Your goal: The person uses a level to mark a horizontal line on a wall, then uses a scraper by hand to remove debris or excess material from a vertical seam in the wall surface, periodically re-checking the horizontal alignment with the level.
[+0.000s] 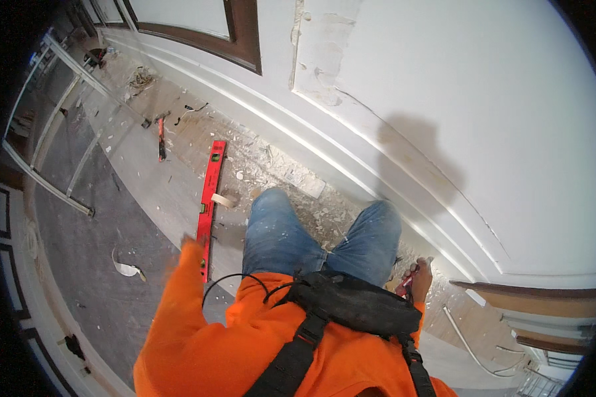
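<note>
I kneel on the floor facing a white wall. My left hand [191, 246], smeared by motion and mostly hidden by its orange sleeve, is beside the lower end of a red spirit level [209, 192]. Whether it touches the level I cannot tell. A roll of cream masking tape [223, 200] stands against the level's right edge. Low by the wall, to the right of my knees, my right hand [420, 278] is closed around a small red-handled tool [405, 284]. The tool's working end is hidden.
A hammer [161, 139] with an orange handle lies beyond the level, near a metal ladder-like frame [66, 119]. White plaster debris [271, 159] covers the floor along the baseboard [351, 162]. A curved white strip [127, 266] lies at left. A wooden-edged unit [543, 298] stands at right.
</note>
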A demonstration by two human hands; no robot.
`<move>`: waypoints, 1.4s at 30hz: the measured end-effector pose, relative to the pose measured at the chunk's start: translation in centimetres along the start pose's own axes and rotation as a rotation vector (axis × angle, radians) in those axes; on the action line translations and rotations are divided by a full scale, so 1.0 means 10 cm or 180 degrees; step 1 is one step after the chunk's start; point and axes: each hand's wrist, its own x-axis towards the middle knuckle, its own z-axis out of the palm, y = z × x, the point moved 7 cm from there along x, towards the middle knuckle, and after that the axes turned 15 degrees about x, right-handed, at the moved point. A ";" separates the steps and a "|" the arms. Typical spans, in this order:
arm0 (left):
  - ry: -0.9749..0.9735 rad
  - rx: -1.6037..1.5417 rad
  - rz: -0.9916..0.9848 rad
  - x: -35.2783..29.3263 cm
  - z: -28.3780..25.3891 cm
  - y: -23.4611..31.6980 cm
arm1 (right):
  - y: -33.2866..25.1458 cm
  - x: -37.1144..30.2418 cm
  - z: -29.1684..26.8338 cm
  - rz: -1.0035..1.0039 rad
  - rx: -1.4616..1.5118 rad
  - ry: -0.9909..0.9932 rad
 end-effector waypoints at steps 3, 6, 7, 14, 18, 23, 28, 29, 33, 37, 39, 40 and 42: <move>-0.0318 -0.0098 -0.0471 -0.51 0.72 -0.42 | -0.08 -0.04 0.29 0.0009 -0.0197 -0.0291; -0.0192 -0.0653 -0.0417 -0.63 0.82 -0.45 | -0.25 -0.08 0.55 -0.0208 -0.0423 -0.0413; -0.0049 -0.0417 -0.0286 -0.60 0.76 -0.41 | -0.30 -0.09 0.63 -0.0269 -0.0434 -0.0459; 0.0522 -0.1077 0.0131 -0.44 0.38 -0.49 | -0.30 -0.28 1.12 -0.0427 -0.0329 -0.0832; 0.1653 -0.0643 0.0683 -0.85 -0.29 -0.97 | -0.08 -0.39 1.35 -0.0217 -0.0383 -0.0922; 0.2515 -0.0228 0.1949 -1.25 -1.48 -0.66 | 0.11 -0.39 1.70 0.0028 -0.0324 -0.1393; 0.3188 -0.0472 0.3669 -1.58 -2.52 0.89 | -0.14 -0.10 1.35 0.0011 0.0567 -0.1252; 0.3290 -0.0518 0.4031 -1.67 -2.66 1.24 | -0.22 -0.08 1.19 -0.0016 0.0761 -0.1300; 0.3537 -0.0840 0.4988 -2.06 -3.16 2.48 | -0.70 -0.04 0.40 -0.0848 -0.0063 -0.0374; 0.3962 -0.1046 0.4621 -2.35 -3.76 3.46 | -1.14 -0.06 0.13 -0.1238 -0.0259 -0.0217; 0.4026 -0.1272 0.3741 -2.44 -4.00 3.77 | -1.23 0.01 0.16 -0.1368 0.0128 -0.0247; 0.4039 -0.1611 0.3427 -2.51 -4.07 3.87 | -1.25 0.06 0.18 -0.1442 0.0308 -0.0224; 0.3720 -0.2143 0.2944 -2.56 -4.11 4.03 | -1.23 0.18 0.29 -0.1452 0.0626 -0.0425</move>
